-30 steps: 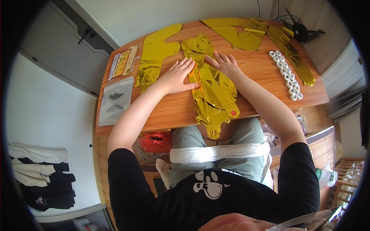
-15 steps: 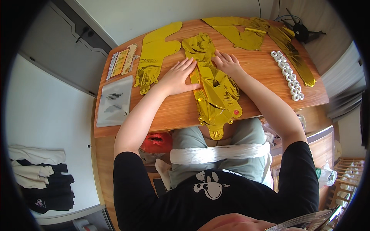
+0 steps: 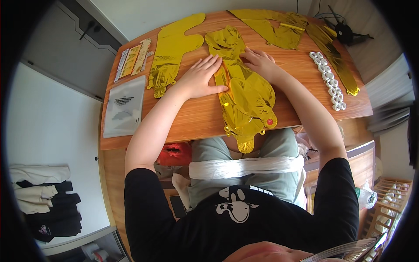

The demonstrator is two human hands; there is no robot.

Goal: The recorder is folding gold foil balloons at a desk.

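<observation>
A deflated gold foil balloon [image 3: 246, 94] lies lengthwise in front of me, its lower tip hanging past the table's near edge. My left hand [image 3: 201, 78] rests flat on its left edge, fingers stretched and thumb pointing right across a folded strip of foil. On the opposite edge, higher up, lies my right hand [image 3: 264, 65], its fingers slightly bent against the foil and table. Neither hand is visibly closed round anything. Just left of the balloon is another flat gold foil balloon [image 3: 176, 46], untouched.
More gold foil [image 3: 279, 30] spreads along the table's far right. White ribbon rolls [image 3: 327, 81] stand in rows on the right. At left lie a clear plastic bag [image 3: 124, 105] and printed cards [image 3: 132, 61]. A black device with antennas [image 3: 345, 32] sits behind the far right corner.
The foil under my hands has been spread wider and flatter on its right side. My right hand's fingers are more bent; my left hand keeps its place on the foil. The view has shifted slightly.
</observation>
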